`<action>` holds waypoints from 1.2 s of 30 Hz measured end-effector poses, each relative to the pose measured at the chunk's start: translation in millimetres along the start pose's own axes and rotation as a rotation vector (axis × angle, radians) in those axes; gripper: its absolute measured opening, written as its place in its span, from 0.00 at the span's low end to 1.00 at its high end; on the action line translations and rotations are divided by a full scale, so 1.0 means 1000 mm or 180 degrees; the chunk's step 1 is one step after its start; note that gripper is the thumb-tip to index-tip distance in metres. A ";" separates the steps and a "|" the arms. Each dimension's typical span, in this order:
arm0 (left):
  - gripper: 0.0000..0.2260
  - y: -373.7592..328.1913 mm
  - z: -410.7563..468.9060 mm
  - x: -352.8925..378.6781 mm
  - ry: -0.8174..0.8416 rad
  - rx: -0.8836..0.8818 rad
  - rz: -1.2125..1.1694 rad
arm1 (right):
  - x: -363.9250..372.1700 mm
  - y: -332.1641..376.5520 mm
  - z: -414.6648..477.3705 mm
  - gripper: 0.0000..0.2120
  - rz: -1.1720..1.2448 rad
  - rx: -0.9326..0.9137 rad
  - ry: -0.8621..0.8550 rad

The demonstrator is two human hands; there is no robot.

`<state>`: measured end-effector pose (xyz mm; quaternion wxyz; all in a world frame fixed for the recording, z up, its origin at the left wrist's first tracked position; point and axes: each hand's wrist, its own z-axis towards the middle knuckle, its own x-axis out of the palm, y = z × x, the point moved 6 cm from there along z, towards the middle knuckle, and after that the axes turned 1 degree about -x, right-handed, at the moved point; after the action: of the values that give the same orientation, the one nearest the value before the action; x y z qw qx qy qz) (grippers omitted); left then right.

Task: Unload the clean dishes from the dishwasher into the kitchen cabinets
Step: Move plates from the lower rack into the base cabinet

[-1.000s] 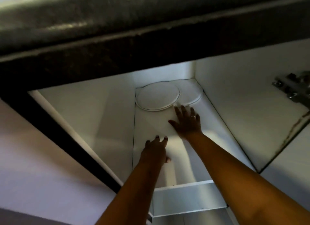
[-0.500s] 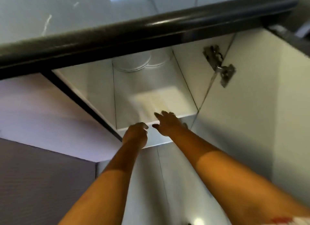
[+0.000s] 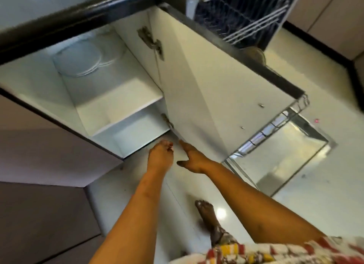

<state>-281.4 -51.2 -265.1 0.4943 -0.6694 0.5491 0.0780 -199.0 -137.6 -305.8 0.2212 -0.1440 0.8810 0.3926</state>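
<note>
Far back on the cabinet's upper shelf [image 3: 122, 98]: stacked white plates [image 3: 78, 60], bare board nearer its front edge. At right, cabinet door [image 3: 206, 90] swung open; right hand [image 3: 194, 161] straight-fingered, empty, at its lower edge. Alongside, left hand [image 3: 160, 155] loosely curled, empty.

Cabinet door [image 3: 206, 86]: white, smooth, slight sheen, laminate look. Hinge [image 3: 151, 42] on its inner face: bare shiny metal. Plates [image 3: 78, 60] left of door: white, glossy glaze. Countertop edge [image 3: 78, 13] above-left of door: black, polished. Dishwasher rack [image 3: 256, 27] above-right of door: white coated wire. Dishwasher door [image 3: 285, 155] below-right of cabinet door: reflective metal. Floor [image 3: 325, 185] below door: glossy tile.
</note>
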 end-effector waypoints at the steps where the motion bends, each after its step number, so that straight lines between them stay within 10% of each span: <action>1: 0.12 -0.003 -0.008 0.011 0.0046 0.0079 -0.0040 | -0.001 -0.008 -0.008 0.38 -0.0030 0.0014 0.0035; 19: 0.14 -0.152 -0.049 0.248 0.1346 -0.0090 0.0394 | -0.138 -0.221 -0.059 0.21 0.0139 0.0621 0.0196; 36: 0.10 -0.284 0.075 0.250 0.0349 -0.0507 0.0163 | -0.293 -0.286 -0.004 0.20 0.0312 0.0398 -0.0086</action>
<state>78.4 -185.1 -300.7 0.4066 -0.6956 0.5843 0.0974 174.6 -303.3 -336.1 0.2222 -0.0813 0.9067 0.3491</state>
